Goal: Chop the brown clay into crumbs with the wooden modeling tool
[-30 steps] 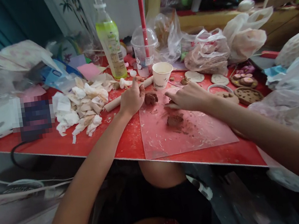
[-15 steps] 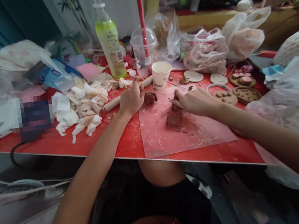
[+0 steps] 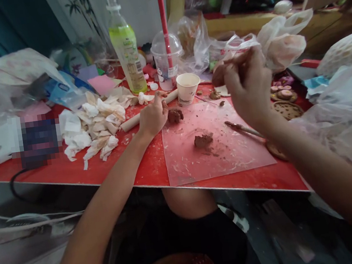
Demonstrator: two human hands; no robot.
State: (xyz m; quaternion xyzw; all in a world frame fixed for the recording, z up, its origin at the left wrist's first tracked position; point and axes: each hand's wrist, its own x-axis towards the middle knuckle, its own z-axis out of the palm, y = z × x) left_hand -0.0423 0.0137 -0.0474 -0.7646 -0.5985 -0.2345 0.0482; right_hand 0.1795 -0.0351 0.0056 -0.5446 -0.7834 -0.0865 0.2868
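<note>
My right hand [image 3: 249,83] is raised above the right side of the plastic sheet [image 3: 193,164]. Its fingers are bent together and smeared brown; whatever they pinch is hidden. Beneath its wrist lies a thin modelling tool [image 3: 243,129] with a brown-coated tip. On the sheet sits a rough lump of brown clay [image 3: 203,140] among crumbs. My left hand [image 3: 153,115] rests at the sheet's left edge, fingers curled in and thumb uppermost. Right beside those fingers is a second brown clay lump [image 3: 175,115]; contact between them is unclear. A pale rolling pin [image 3: 131,122] passes behind this hand.
A paper cup [image 3: 187,88], a lidded plastic cup [image 3: 164,66] with a red straw and a green drink bottle [image 3: 127,54] stand behind. Crumpled tissues [image 3: 96,120] are heaped left. Clay discs [image 3: 286,109] and plastic bags [image 3: 344,127] lie right. The red table's front edge [image 3: 157,186] is near.
My right hand has lifted from the clay on the sheet, moving up and right. The modelling tool now shows beneath it. My left hand has stayed by its lump.
</note>
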